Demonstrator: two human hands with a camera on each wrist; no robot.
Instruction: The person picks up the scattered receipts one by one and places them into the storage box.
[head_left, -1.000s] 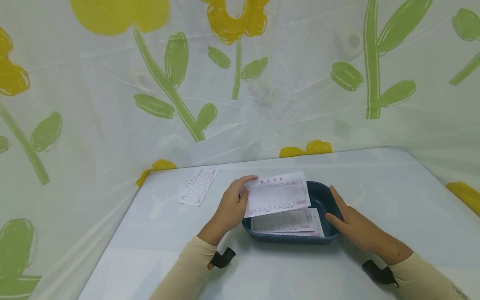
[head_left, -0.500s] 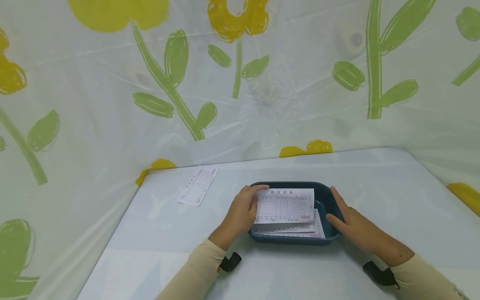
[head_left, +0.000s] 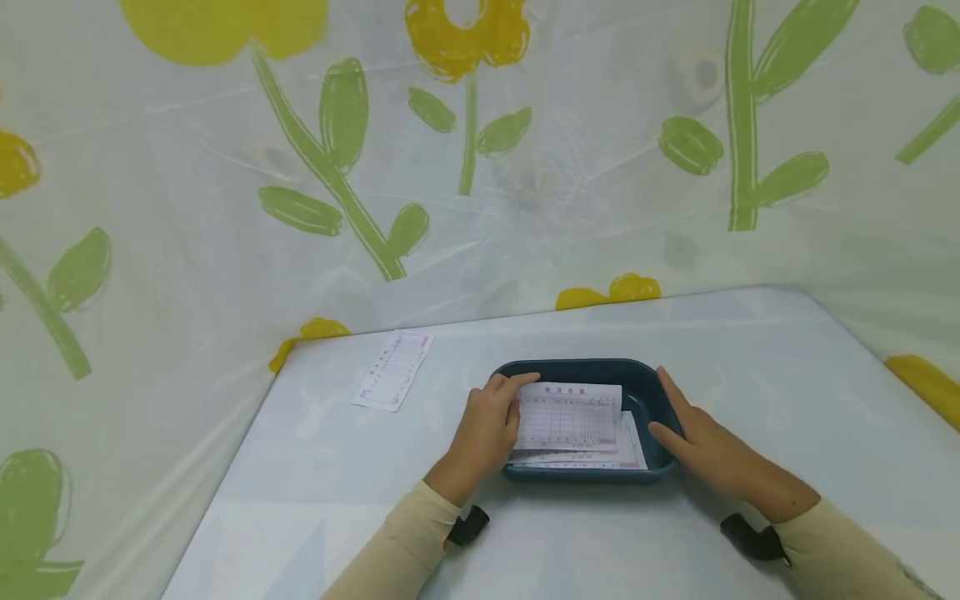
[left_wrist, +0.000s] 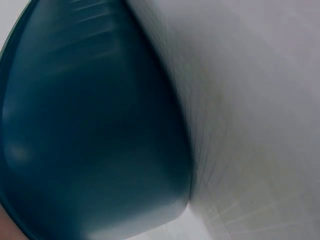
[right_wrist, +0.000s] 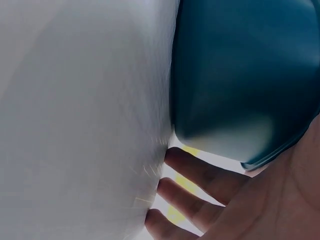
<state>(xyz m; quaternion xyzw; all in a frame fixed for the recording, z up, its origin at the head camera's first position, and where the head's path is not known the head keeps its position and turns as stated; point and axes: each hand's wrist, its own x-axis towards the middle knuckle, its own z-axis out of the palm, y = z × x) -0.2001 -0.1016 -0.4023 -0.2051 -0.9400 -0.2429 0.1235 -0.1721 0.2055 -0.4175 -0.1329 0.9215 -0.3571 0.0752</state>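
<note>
In the head view, a dark teal plastic tray [head_left: 585, 477] sits on the table holding several printed receipt slips. My left hand [head_left: 486, 421] reaches over the tray's left end and pinches the left side of the top receipt slip [head_left: 570, 415], with the thumb on its face. Under it, other slips [head_left: 633, 446] stick out at the right and front. My right hand [head_left: 708, 446] rests against the tray's right end, thumb tip at the rim. The right wrist view shows its fingers [right_wrist: 192, 200] stretched out beside the tray wall [right_wrist: 240, 75], tips at the table.
One loose receipt slip [head_left: 393, 371] lies at the table's back left. A white curtain [head_left: 585, 167] printed with flowers hangs behind the table [head_left: 315, 467]. In the left wrist view, the tray's outer wall [left_wrist: 100, 125] fills the left half.
My left hand has lowered the receipt slip into the tray, moving right and slightly down, so the slip lies over the others. The right hand has stayed at the tray's end.
</note>
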